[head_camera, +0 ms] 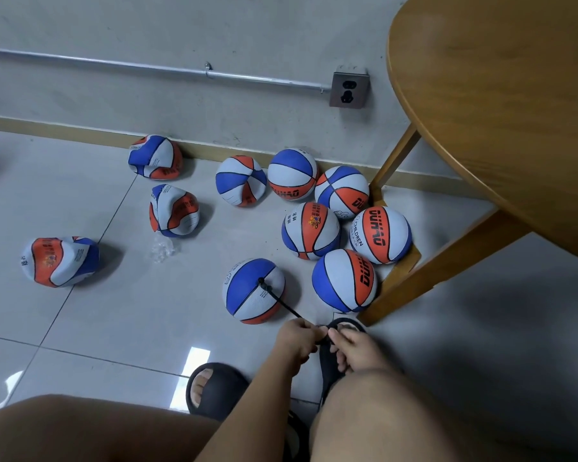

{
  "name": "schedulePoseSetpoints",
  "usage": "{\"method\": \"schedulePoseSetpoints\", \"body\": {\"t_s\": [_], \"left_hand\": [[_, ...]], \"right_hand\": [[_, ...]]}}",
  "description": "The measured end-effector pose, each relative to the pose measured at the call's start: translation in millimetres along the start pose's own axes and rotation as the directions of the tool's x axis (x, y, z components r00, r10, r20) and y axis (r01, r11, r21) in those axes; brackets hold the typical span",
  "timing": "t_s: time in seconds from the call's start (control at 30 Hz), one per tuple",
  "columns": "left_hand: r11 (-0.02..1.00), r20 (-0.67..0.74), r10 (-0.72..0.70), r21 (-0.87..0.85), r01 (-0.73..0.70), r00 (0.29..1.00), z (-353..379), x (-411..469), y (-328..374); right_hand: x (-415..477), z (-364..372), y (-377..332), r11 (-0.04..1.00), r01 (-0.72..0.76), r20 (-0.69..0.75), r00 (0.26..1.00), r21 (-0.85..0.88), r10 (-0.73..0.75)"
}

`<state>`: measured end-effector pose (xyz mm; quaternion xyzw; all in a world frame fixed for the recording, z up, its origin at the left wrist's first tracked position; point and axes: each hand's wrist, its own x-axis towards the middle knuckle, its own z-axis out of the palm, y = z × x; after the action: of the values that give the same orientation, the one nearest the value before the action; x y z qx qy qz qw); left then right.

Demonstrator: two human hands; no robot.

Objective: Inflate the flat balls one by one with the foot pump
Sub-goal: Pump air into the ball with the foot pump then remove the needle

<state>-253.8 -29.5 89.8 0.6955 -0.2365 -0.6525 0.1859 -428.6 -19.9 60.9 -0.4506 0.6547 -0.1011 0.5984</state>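
Tiled floor (pixel 80 328), seen from the seated person's head. The ball on the hose (pixel 247 295), blue, white and orange, sits low and dome-shaped on the floor just ahead of the hands. A black hose (pixel 281 300) is plugged into its top and runs back to them.

Left hand (pixel 296 338): fingers clenched around the hose's near end. Right hand (pixel 354 350): fingers curled, thumb pinching the same hose just beside the left hand. The pump body cannot be made out.

Three collapsed balls (pixel 60 261) lie well apart toward the floor's left side, one against the wall edge. A dented ball (pixel 241 181) lies near the wall edge. Five round balls (pixel 344 281) are bunched, touching, by the table leg (pixel 424 268).

A black slipper (pixel 216 391) is on the near foot. Clear plastic wrap (pixel 162 250) lies between the groups.
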Motion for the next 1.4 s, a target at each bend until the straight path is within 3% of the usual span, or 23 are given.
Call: {"method": "schedulePoseSetpoints", "body": {"t_s": [0.1,0.2,0.3,0.5,0.8,1.0,1.17,1.27,1.4], "left_hand": [[0.998,0.073,0.042,-0.046,-0.039,0.996,-7.2,-6.3,18.1],[0.974,0.189,0.152,-0.194,-0.115,0.970,-20.9,-11.5,51.6],[0.959,0.202,0.239,-0.203,-0.198,0.950,-29.0,-11.8,79.9],[0.977,0.072,0.188,-0.114,-0.179,0.980,-18.1,-8.2,70.9],[0.995,-0.060,0.100,0.001,-0.100,0.993,-3.0,11.5,9.7],[0.999,-0.025,0.037,-0.002,-0.037,0.999,11.1,9.4,5.2],[0.969,0.111,0.161,-0.206,-0.135,0.981,-2.7,-4.3,61.0],[0.966,0.147,0.222,-0.172,-0.196,0.964,-11.3,-11.6,87.8],[0.978,0.139,0.191,-0.112,-0.177,0.972,-4.3,-6.8,82.9]], "right_hand": [[-9.3,-11.7,-27.5,0.996,0.086,0.001,0.996,0.034,-0.086],[-15.8,-27.6,-64.8,0.970,0.159,-0.040,0.987,0.183,-0.155],[-18.4,-37.5,-91.2,0.950,0.197,-0.054,0.980,0.243,-0.190],[-9.0,-25.0,-76.4,0.949,0.177,-0.078,0.984,0.261,-0.162],[10.5,-2.5,-17.6,0.989,0.053,0.040,0.997,0.136,-0.059],[7.7,-6.1,-10.7,0.991,0.012,0.016,1.000,0.130,-0.014],[-7.0,-33.1,-72.2,0.964,0.150,-0.099,0.986,0.219,-0.131],[-11.3,-43.6,-90.3,0.946,0.225,-0.143,0.970,0.232,-0.196],[-12.6,-38.0,-82.1,0.942,0.193,-0.129,0.978,0.275,-0.163]]}}
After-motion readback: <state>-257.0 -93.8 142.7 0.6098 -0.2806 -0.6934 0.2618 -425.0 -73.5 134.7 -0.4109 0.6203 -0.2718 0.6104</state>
